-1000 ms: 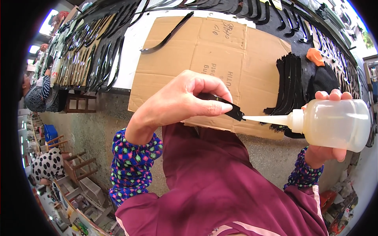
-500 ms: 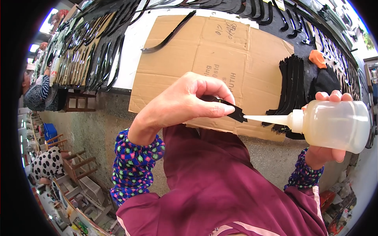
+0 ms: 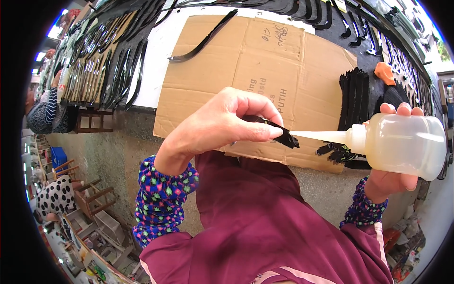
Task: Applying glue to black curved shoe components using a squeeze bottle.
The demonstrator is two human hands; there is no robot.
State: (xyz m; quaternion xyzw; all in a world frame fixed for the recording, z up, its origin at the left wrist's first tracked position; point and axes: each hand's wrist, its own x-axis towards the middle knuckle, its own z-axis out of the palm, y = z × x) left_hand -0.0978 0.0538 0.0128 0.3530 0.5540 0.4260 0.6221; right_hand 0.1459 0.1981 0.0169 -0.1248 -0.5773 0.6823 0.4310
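Head view, looking down over your lap. Your left hand (image 3: 222,125) is curled, thumb and fingers pinching a small black strip (image 3: 279,132) whose free end juts out to the right. Your right hand (image 3: 392,177) is wrapped around a translucent squeeze bottle (image 3: 402,144) held on its side, fingertips showing over its top edge. The bottle's long white nozzle (image 3: 321,136) points left, and its tip meets the exposed end of the black strip. Both are held in the air in front of the bench edge and over your maroon garment (image 3: 265,227), not resting on anything.

The step in hand appears to be the application of liquid, probably adhesive, to the end of the strip. The bottle looks well filled. Whether any has left the nozzle cannot be told.

The next move likely calls for a light, controlled squeeze with the nozzle kept steady on the strip, your pinching fingers staying clear of the wetted end, so nothing drips onto your lap.

Behind your hands a flattened cardboard sheet (image 3: 265,71) covers the bench. A stack of black pieces (image 3: 357,97) sits at its right edge, a single long curved black strip (image 3: 203,40) lies near its upper left corner, and rows of similar curved strips (image 3: 109,66) lie further left.
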